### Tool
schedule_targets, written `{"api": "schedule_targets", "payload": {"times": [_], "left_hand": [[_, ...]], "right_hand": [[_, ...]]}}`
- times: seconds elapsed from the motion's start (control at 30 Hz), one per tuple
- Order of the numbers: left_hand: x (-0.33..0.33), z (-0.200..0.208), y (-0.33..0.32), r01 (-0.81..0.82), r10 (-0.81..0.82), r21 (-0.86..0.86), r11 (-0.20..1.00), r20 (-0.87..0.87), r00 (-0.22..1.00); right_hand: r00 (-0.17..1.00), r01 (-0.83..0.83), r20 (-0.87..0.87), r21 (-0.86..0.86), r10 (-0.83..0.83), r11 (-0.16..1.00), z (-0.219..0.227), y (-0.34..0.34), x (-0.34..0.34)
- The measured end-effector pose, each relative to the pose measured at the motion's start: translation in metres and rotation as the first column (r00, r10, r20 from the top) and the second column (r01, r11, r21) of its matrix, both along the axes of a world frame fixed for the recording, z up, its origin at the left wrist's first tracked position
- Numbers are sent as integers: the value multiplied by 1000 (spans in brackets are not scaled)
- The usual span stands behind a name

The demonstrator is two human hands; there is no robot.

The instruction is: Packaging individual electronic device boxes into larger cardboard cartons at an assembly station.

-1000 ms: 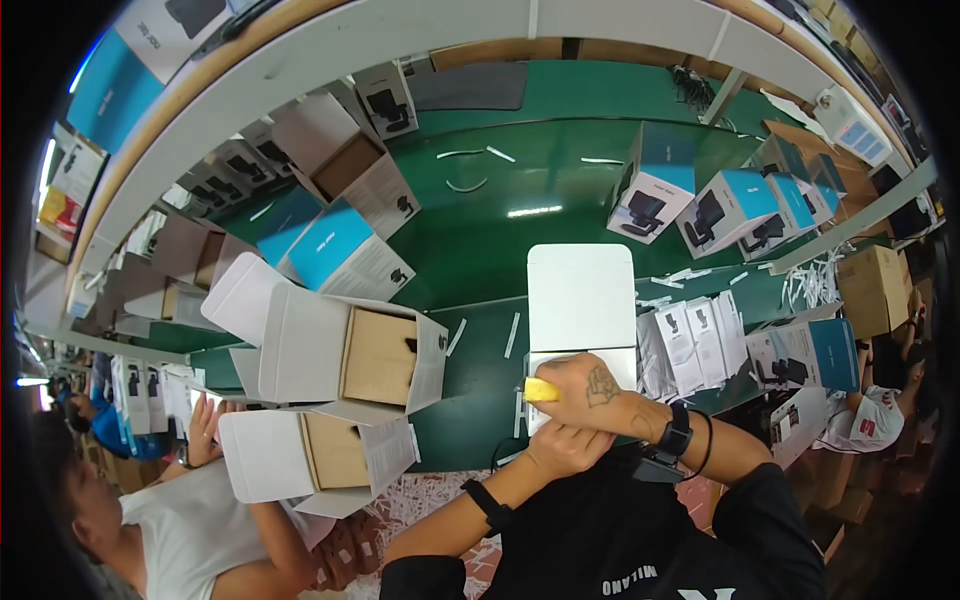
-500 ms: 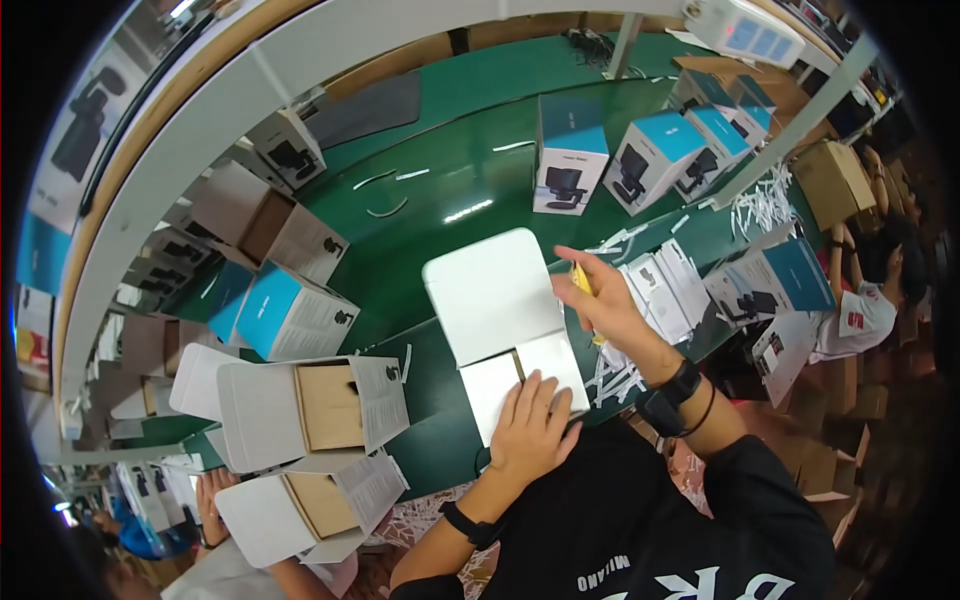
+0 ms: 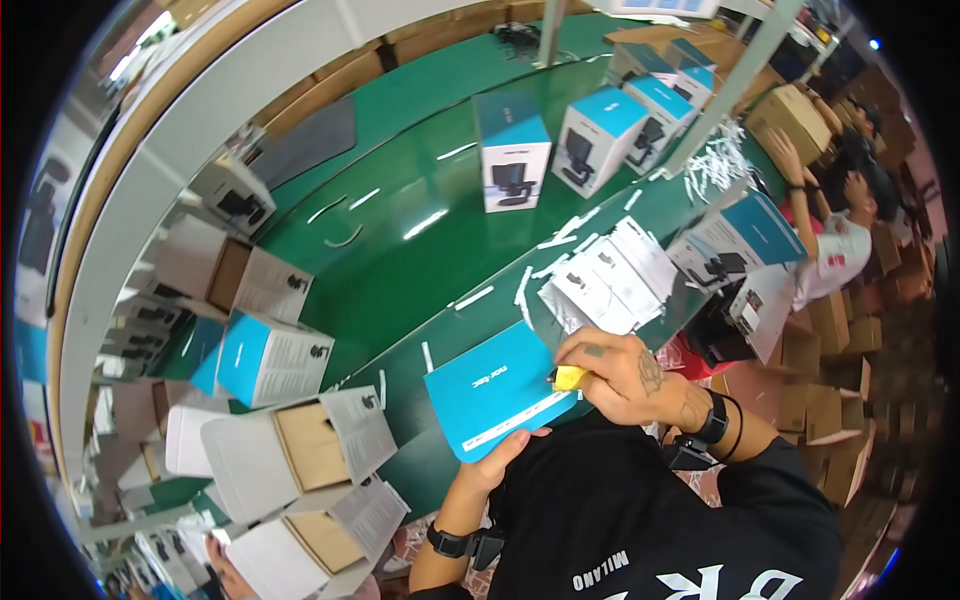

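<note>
A carton with a blue lid (image 3: 490, 375) is in front of me, its lid folded down. A white strip (image 3: 515, 420) with small dark marks runs along the lid's near edge. My left hand (image 3: 497, 458) grips the carton's near left edge, the thumb over the rim and most of the fingers hidden beneath. My right hand (image 3: 620, 378) is closed around a small yellow cutter (image 3: 570, 377) with a dark tip. That tip is at the right end of the white strip; whether it touches is unclear.
Printed white sheets (image 3: 612, 280) lie beyond my right hand. Shredded paper (image 3: 718, 165) is heaped farther back. Blue-and-white cartons (image 3: 515, 160) stand at the far side. Opened cartons (image 3: 320, 445) crowd the left. Another person (image 3: 835, 250) is at the right.
The lid, raised with its white inside showing before, is now down with its blue face up. My right hand has come down to its edge; my left hand now grips the near edge.
</note>
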State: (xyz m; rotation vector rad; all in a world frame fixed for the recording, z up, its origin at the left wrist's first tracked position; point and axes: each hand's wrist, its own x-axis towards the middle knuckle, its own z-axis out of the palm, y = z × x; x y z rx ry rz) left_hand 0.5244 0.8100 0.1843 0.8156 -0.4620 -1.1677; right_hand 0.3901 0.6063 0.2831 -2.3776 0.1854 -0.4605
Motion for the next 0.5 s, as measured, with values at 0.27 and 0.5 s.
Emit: {"api": "schedule_targets", "payload": {"times": [0.27,0.5], "left_hand": [[-6,-2,-4,26,-26,-85,996,1,1000],[-4,-10,6,40,-31,-131,991,76,997]], "right_hand": [[840,406,-534,505,-93,762,42,31,-26],[813,461,-581,593,-46,660,24,52,-39]]}}
